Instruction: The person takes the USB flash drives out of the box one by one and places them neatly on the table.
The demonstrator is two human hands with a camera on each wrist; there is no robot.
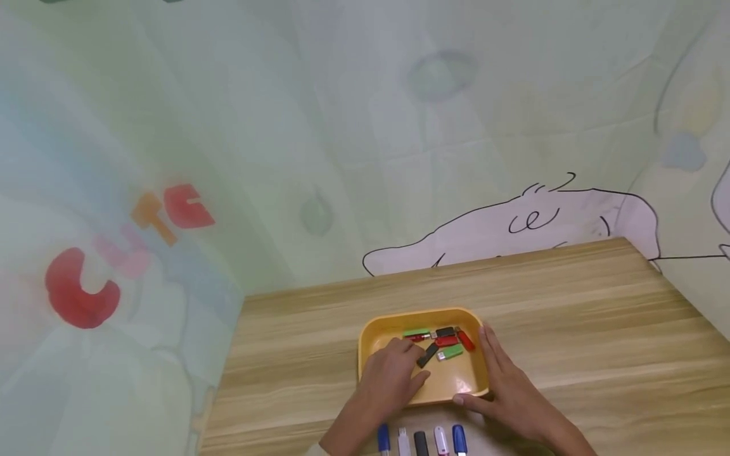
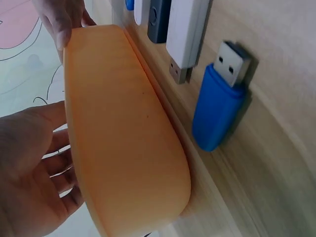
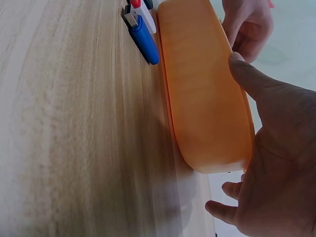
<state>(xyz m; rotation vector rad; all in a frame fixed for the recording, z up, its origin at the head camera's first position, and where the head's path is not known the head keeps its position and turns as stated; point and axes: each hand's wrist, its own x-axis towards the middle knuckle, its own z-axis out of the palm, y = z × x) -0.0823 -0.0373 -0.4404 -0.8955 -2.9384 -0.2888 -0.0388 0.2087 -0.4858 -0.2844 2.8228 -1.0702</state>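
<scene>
A yellow-orange plastic tray (image 1: 388, 322) stands on the table, holding several USB flash drives in red, green and black. My left hand (image 1: 390, 373) reaches over its near-left side, with fingers inside beside a black USB drive (image 1: 428, 355). The left thumb stands apart from those fingers; the fingertips are partly hidden in the head view. At the tray's near-right corner, my right hand (image 1: 516, 392) holds the rim, thumb at the near side and fingers along the right side. The right wrist view shows that thumb (image 3: 252, 76) on the rim.
In front of the tray, several USB drives lie in a row, among them a blue one (image 2: 219, 106), a white one (image 2: 186, 34) and another blue one (image 3: 143, 42). The wooden table (image 1: 570, 316) extends right; a printed cloth (image 1: 342, 158) hangs behind.
</scene>
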